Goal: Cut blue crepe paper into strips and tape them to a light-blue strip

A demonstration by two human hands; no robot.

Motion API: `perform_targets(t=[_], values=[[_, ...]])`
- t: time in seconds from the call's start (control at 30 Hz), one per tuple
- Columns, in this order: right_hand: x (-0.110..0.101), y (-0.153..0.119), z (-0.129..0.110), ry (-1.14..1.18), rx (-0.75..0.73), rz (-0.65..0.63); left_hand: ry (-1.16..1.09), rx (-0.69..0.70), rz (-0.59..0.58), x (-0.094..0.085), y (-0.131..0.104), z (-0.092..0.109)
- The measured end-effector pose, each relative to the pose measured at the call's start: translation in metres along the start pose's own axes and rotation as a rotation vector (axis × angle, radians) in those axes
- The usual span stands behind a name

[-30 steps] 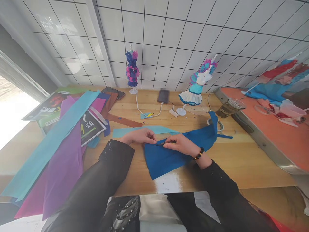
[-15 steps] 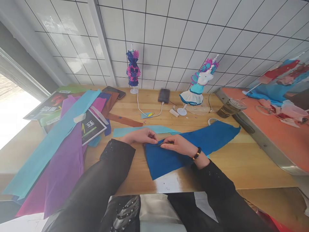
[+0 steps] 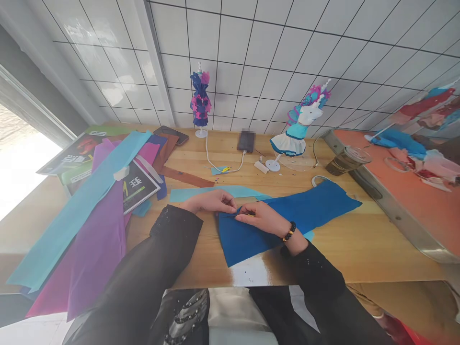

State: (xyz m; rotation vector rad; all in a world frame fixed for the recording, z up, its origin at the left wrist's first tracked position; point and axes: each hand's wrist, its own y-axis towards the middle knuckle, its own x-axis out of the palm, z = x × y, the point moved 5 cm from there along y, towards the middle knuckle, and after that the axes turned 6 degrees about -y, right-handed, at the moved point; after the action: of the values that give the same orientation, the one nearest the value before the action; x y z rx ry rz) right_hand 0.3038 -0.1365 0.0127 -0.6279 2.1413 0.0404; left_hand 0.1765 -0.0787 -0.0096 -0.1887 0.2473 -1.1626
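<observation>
A deep blue piece of fabric [image 3: 305, 211] lies across the table before me, its left end under both hands. My left hand [image 3: 217, 200] is closed, thumb and fingertips pinching the fabric's upper left edge. Close beside it on the right, my right hand [image 3: 260, 216] is closed around what look like small scissors [image 3: 252, 215]. Only a bit of dark and yellow shows between its fingers, and the blades are mostly hidden. A light blue fabric strip [image 3: 247, 192] lies just behind both hands, partly beneath the deep blue piece.
Purple fabric [image 3: 97, 239], a light blue strip [image 3: 82, 206] and booklets [image 3: 140, 187] are piled at the left. Two small dressed mannequins [image 3: 201, 103] [image 3: 291, 139] stand at the back, near a black device [image 3: 246, 142] with a white cable. A lidded cup [image 3: 343, 163] stands at the right.
My right hand has shifted slightly left, closer to my left fingertips, and the scissors are more covered. The fabric's far right end has changed shape a little. The view has tilted slightly.
</observation>
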Motion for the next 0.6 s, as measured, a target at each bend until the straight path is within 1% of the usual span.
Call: perform_targets(t=[0.3, 0.6], values=[[0.0022, -0.0005, 0.0012, -0.03, -0.032, 0.054, -0.004, 0.025, -0.021, 0.001, 0.0, 0.0015], [0.0029, -0.0005, 0.0013, -0.01, -0.026, 0.079, -0.025, 0.021, -0.037, 0.0012, 0.0002, -0.0002]])
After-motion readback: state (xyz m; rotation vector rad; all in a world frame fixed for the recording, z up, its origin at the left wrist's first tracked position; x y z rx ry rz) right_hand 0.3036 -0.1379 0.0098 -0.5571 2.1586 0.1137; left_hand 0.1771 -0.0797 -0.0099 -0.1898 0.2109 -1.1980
